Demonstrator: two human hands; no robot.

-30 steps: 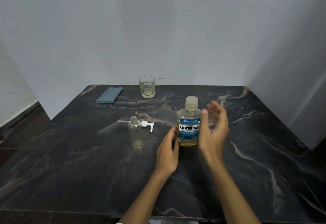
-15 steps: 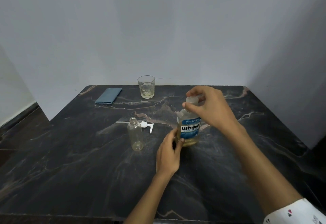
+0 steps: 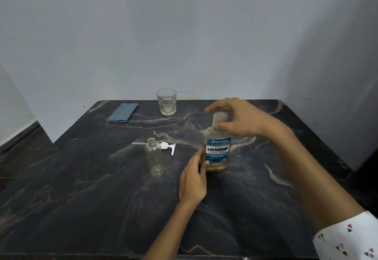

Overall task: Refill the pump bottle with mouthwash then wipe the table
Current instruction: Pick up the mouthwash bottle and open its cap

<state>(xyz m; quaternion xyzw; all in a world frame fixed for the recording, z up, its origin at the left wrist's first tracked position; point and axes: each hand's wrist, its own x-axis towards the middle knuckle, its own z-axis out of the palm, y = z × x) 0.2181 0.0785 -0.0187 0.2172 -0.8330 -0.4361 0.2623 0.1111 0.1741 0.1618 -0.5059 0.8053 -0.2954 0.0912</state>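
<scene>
A Listerine mouthwash bottle [image 3: 217, 151] with a blue label and yellowish liquid stands upright near the middle of the dark marble table [image 3: 81, 198]. My right hand [image 3: 239, 119] curls over its pale cap [image 3: 219, 117] from above, fingers around it. My left hand [image 3: 194, 175] grips the bottle's lower left side. To the left an empty clear pump bottle [image 3: 154, 159] stands open-necked. Its white pump head [image 3: 166, 147] with dip tube lies flat on the table just behind it.
A folded blue cloth [image 3: 122, 112] lies at the table's back left. A drinking glass [image 3: 166, 102] with a little yellowish liquid stands at the back edge by the wall. Walls close the table in at back and right.
My right hand rose from beside the mouthwash bottle to its cap and closed round it. My left hand stayed on the bottle's lower side. The bottle has stayed in place.
</scene>
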